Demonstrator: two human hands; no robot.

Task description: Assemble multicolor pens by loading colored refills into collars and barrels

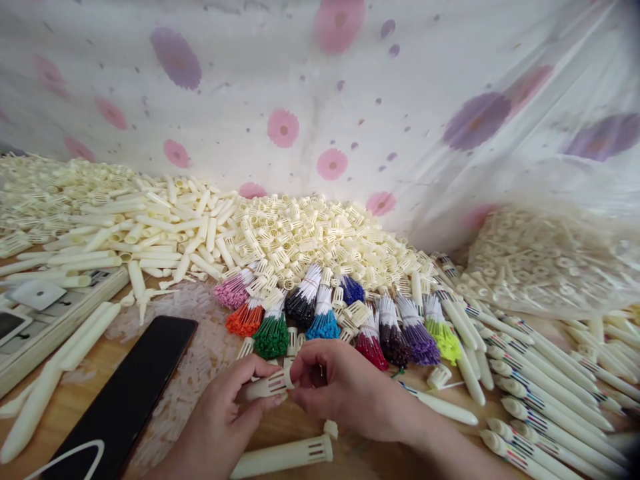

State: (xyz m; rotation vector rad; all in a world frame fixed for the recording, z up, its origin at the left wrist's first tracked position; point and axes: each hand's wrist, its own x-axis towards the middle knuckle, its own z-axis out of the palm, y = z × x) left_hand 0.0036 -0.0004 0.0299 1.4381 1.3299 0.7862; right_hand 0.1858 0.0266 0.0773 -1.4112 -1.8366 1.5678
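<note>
Between thumb and fingers, my left hand [217, 413] grips a cream slotted pen barrel [267, 387], its slotted end towards the right. A hint of colour shows in the slots. My right hand [345, 387] is closed at that slotted end, thumb and finger curled together; whatever is in its fingertips is too small or hidden to make out. Below the hands lies another slotted cream barrel [287, 457]. Just beyond them are bundles of thin pen refills with coloured ends, among them green [271, 333], light blue [324, 323] and dark red [371, 343].
A heap of short slotted cream pieces [320, 233] rises behind the bundles, with barrels [150, 227] piled left. A black phone [125, 393] lies left, beside small clear plastic pieces [187, 360]. Multicolour pens [555, 400] lie in rows at right, below a clear bag of parts [540, 260].
</note>
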